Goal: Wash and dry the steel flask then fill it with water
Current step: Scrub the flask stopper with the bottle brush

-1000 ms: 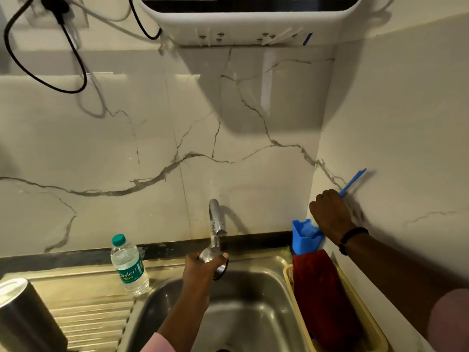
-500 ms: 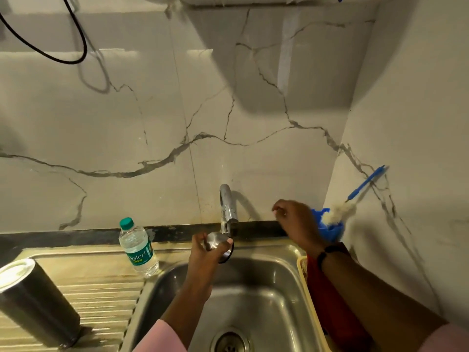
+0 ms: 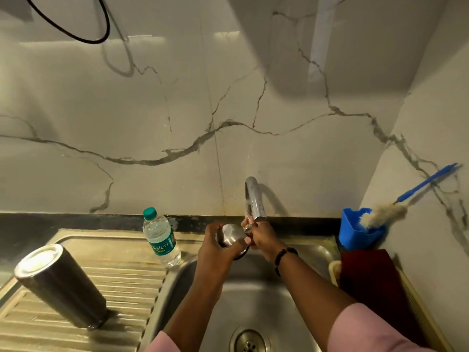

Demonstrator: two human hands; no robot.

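Over the steel sink basin (image 3: 253,295), the left grip (image 3: 218,246) curls around a round steel flask lid (image 3: 232,236); just right, the right grip (image 3: 262,237) pinches the chrome tap (image 3: 253,199).

"Bisleri" — green label, plastic water bottle (image 3: 161,237)

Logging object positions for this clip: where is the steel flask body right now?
In the head view the steel flask stands upside down on the ribbed draining board at lower left, left of the sink and nearer the camera than the plastic water bottle.

Home kitchen: steel sink (image 3: 299,252) with ribbed drainboard (image 3: 121,280), tap (image 3: 253,196), marble-look backsplash (image 3: 177,110).
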